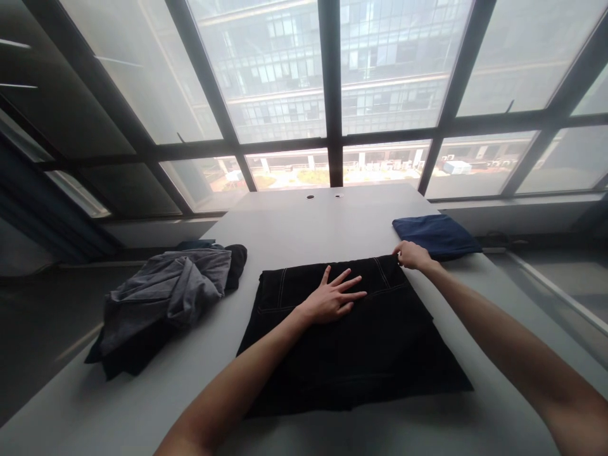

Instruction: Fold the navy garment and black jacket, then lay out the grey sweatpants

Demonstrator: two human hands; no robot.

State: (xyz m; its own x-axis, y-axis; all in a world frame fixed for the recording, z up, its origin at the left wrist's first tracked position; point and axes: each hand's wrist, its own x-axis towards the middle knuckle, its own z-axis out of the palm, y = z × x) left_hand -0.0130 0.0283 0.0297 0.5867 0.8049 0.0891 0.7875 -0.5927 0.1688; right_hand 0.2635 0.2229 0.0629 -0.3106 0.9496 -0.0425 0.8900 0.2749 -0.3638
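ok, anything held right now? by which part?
Yes: the right hand pinches the black garment at its far right corner. The left hand grips nothing; it lies spread on top of it.

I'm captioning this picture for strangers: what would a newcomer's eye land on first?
Probably the black garment spread in the middle of the white table, with the left hand splayed flat on it and the right hand pinching its far right corner. Next come the bright windows beyond, then the rumpled grey cloth at left and the blue cloth at right.
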